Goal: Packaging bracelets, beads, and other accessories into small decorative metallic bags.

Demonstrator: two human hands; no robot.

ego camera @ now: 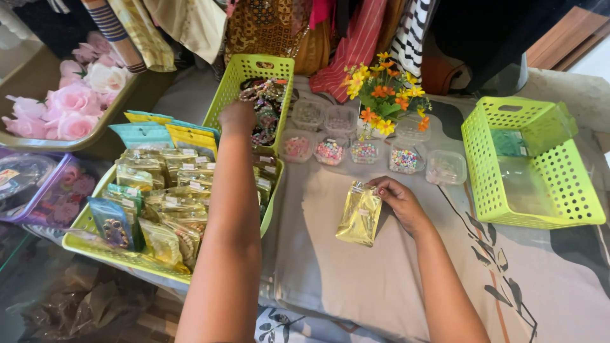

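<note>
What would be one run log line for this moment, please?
left hand: reaching into bead basket | right hand: holding gold pouch on cloth | pouch basket: full

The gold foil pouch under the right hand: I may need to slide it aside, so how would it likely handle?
The gold foil pouch looks thin and nearly flat, so probably light and floppy. Its glossy film may slide easily on the grey cloth. The right hand pins only its top corner, so the rest could pivot.
</note>
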